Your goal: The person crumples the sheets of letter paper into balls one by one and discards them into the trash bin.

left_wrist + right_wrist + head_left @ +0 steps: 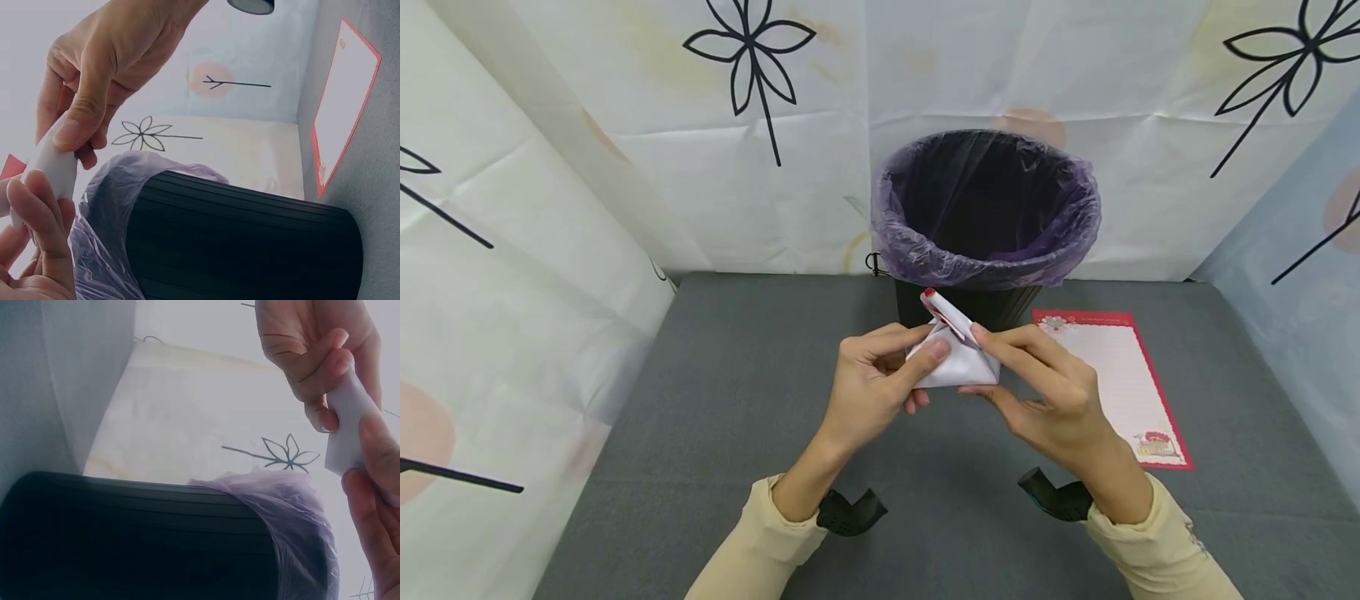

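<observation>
Cream sleeves (pixel 767 542) are sitting well short of bin (pixel 244 244). Left hand (pixel 872 369) and right hand (pixel 1055 383) are pinching folded paper (pixel 960 365), bin's near side. Probably folding; next move likely needs pressing flap (pixel 950 313).

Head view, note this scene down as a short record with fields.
Held item: folded white paper, red at its upper tip
Left hand: holds the paper's left side
Right hand: holds its right side
Bin: dark, beyond the hands, purple liner over its rim
Sheet: red-bordered, lying on the grey surface, right of the bin
</observation>
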`<state>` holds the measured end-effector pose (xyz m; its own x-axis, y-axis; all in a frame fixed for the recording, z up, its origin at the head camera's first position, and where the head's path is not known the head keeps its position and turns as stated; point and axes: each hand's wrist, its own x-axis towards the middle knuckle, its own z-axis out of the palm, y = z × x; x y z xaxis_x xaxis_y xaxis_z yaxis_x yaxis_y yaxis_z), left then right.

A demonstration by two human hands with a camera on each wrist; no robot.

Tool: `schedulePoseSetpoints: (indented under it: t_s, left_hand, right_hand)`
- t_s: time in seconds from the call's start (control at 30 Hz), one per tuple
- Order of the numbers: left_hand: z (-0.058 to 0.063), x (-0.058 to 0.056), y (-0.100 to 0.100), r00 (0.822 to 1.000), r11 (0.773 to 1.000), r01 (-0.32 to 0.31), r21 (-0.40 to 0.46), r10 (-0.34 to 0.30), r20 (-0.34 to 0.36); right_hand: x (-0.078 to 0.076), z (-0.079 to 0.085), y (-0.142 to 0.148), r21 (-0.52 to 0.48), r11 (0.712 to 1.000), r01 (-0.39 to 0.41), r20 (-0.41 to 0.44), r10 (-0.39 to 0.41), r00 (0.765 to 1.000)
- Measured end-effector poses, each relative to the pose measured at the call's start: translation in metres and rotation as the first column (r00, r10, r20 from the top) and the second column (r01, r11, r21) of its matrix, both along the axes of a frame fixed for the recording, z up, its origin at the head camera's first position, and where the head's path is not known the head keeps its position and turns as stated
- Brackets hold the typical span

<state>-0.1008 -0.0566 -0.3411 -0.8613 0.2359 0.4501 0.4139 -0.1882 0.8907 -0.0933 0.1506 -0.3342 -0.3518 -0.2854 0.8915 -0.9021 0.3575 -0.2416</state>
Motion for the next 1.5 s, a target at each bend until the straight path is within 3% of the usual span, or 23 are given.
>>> schedulePoseSetpoints:
  t_s: [0.43, 0.57, 0.67, 0.77, 0.87, 0.97, 1.07, 1.23, 1.5]
  left_hand:
    - [0.008, 0.003, 0.004, 1.0, 1.0, -0.015, -0.026, 0.016, 0.013]
    - [0.009, 0.003, 0.001, 0.999, 0.999, 0.044, -0.015, -0.044, -0.011]
    - [0.01, 0.0, -0.005, 0.988, 0.989, 0.144, -0.021, -0.145, -0.057]
    - [0.012, -0.003, -0.012, 0.965, 0.969, 0.245, -0.041, -0.248, -0.08]
    - [0.014, -0.006, -0.017, 0.945, 0.947, 0.314, -0.069, -0.319, -0.077]
    - [0.015, -0.008, -0.021, 0.932, 0.933, 0.344, -0.104, -0.352, -0.079]
    - [0.016, -0.009, -0.021, 0.93, 0.93, 0.344, -0.126, -0.356, -0.092]
    - [0.016, -0.008, -0.019, 0.942, 0.945, 0.298, -0.134, -0.314, -0.121]
    - [0.016, -0.008, -0.014, 0.952, 0.968, 0.229, -0.106, -0.245, -0.181]
  right_hand:
    - [0.001, 0.001, 0.0, -0.034, 0.998, 0.045, 0.02, -0.044, 0.999]
    - [0.001, 0.003, 0.001, -0.052, 0.997, 0.05, 0.064, -0.047, 0.997]
    - [0.0, 0.004, 0.001, -0.119, 0.993, 0.003, 0.107, 0.01, 0.994]
    - [-0.001, 0.005, 0.002, -0.19, 0.977, -0.092, 0.144, 0.12, 0.982]
    - [-0.001, 0.005, 0.004, -0.232, 0.951, -0.203, 0.182, 0.247, 0.952]
    - [0.001, 0.005, 0.006, -0.243, 0.93, -0.274, 0.221, 0.328, 0.918]
    - [0.002, 0.006, 0.008, -0.241, 0.92, -0.309, 0.251, 0.366, 0.896]
    - [0.002, 0.007, 0.009, -0.251, 0.903, -0.349, 0.273, 0.412, 0.869]
    - [0.004, 0.009, 0.008, -0.245, 0.901, -0.358, 0.295, 0.421, 0.858]
